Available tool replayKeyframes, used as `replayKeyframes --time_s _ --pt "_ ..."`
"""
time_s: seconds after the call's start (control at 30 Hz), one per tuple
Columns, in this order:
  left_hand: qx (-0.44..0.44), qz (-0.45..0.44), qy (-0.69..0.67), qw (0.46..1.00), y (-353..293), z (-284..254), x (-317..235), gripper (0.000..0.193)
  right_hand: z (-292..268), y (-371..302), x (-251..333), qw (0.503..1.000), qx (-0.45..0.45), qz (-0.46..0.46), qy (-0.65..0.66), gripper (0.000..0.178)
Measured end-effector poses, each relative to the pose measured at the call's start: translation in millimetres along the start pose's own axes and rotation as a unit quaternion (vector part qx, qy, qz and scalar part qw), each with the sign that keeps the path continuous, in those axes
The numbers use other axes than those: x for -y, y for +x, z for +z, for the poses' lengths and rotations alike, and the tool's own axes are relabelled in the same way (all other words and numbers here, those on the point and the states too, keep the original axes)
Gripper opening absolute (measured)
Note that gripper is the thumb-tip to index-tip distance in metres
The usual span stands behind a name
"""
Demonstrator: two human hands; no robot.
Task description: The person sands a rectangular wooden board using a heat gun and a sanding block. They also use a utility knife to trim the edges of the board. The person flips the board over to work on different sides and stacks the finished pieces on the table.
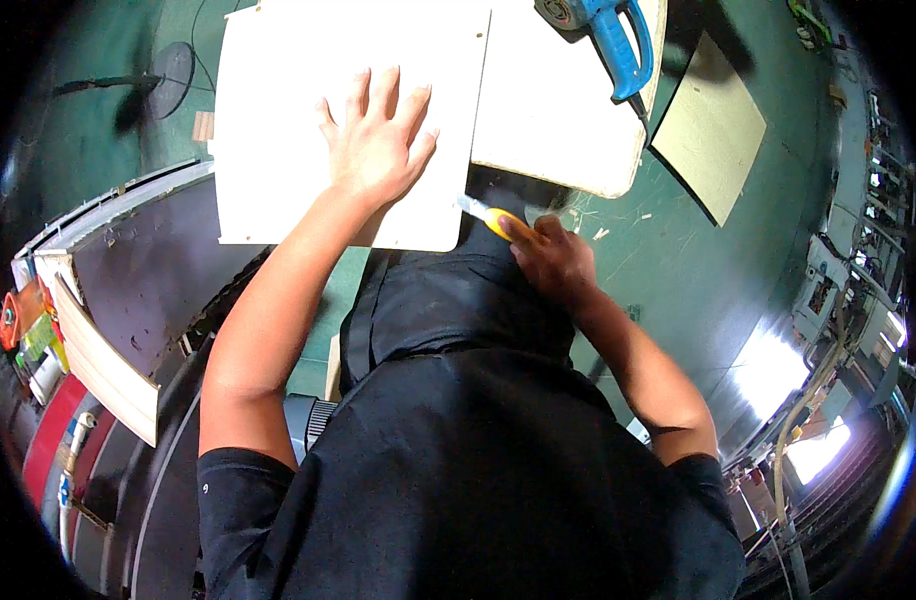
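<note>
A large white panel (278, 120) with a rounded near right corner lies in front of me. My left hand (376, 150) rests flat on it, fingers spread. In my right hand (556, 258) is a utility knife (498, 219) with a yellow handle, gripped in closed fingers. Its blade end points up and left, at the panel's right edge close to that corner; whether it touches the edge I cannot tell. Under and to the right of the panel is a white tabletop (558, 130) with rounded corners.
A blue heat gun (618, 50) lies on the tabletop's far right, its cord hanging over the edge. A cream board (713, 130) lies on the green floor (668, 270), with scraps nearby. At left are a dark-sided bench (148, 260) and a round stand base (172, 80). Machinery lines the right.
</note>
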State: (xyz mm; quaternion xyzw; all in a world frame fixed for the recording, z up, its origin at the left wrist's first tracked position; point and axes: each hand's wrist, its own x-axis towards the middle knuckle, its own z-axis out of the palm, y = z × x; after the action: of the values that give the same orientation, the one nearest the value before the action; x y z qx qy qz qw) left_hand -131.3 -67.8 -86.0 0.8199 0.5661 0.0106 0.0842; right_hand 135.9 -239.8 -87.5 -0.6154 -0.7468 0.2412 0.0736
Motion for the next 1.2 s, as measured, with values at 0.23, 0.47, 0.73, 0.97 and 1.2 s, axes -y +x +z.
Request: replayKeyframes --time_s 0.23,0.47,0.73,0.97,1.2 --pt "-0.015 0.004 -0.002 1.0 0.6 3.7 2.0 0.055 -15.9 34.0 1.6 0.999 -0.037 -0.003 -0.014 0.046" --pt "0.001 0.009 -0.008 1.0 -1.9 -0.7 2.3 0.055 -47.7 61.0 15.6 0.994 -0.065 0.066 0.064 0.06" --pt "0.021 0.031 -0.024 0.999 -14.7 -5.2 7.6 0.056 -46.9 -0.8 17.0 0.972 -0.091 0.049 0.21 0.052" --pt "0.008 0.036 -0.029 0.999 -15.1 -6.0 7.2 0.054 -61.2 -19.0 17.1 0.963 -0.017 0.125 0.238 0.04" --pt "-0.004 0.05 -0.029 0.998 -13.5 -7.2 13.0 0.048 -36.8 -44.3 12.5 0.941 -0.061 0.236 0.236 0.039"
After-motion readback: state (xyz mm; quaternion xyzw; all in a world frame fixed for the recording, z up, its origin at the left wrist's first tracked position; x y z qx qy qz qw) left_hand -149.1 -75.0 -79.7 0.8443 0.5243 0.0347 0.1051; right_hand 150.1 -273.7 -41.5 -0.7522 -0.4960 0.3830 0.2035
